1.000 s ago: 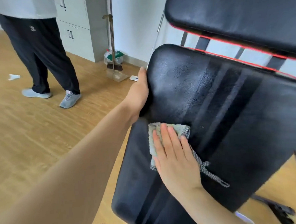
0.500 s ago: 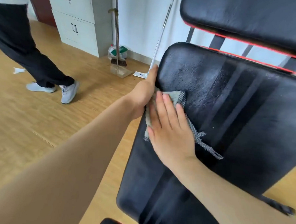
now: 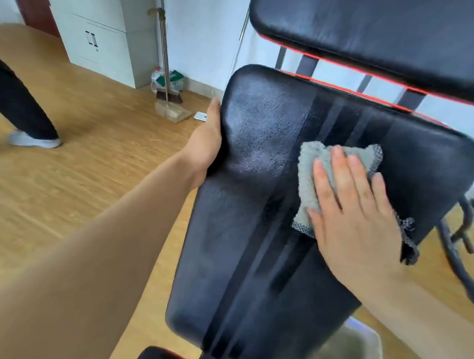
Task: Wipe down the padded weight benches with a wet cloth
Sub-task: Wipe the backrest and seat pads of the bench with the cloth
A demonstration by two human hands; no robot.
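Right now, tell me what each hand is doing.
Left hand: closed around the left edge of the black padded bench back.
Right hand: open, flat, pressing the grey fuzzy cloth onto the pad.

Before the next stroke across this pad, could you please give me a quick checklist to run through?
1. Cloth flat under the right hand: ok, palm and fingers press it onto the pad.
2. Bench pad steadied: ok, the left hand grips its left edge.
3. Left part wiped: ok, it shows a damp sheen.
4. Right part of the pad wiped: cannot tell, no clear sheen there.
5. Upper pad wiped: cannot tell.
6. Cloth's loose mesh corner: not ok, it trails off the pad's right edge and could snag.
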